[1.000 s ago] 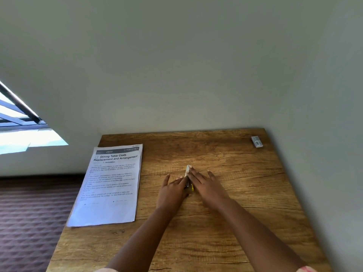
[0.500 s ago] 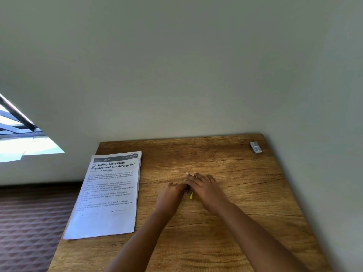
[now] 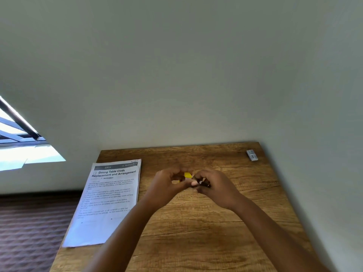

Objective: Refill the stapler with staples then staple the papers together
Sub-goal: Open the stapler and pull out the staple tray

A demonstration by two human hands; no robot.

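A small stapler (image 3: 188,175) with a yellow part and a dark body is held between both hands above the middle of the wooden table (image 3: 196,232). My left hand (image 3: 167,185) curls round its left side. My right hand (image 3: 214,186) curls round its dark right end. Most of the stapler is hidden by the fingers. The printed papers (image 3: 106,201) lie flat at the table's left edge. A small grey staple box (image 3: 252,155) sits at the far right corner.
The table stands in a corner, with a wall behind it and another along its right side. A patterned carpet (image 3: 29,232) lies below the left edge. A bright window (image 3: 19,146) is at the far left.
Both hands pressed on the stapler lying on the table, then closed round it and lifted it off the surface. The view has tilted slightly.
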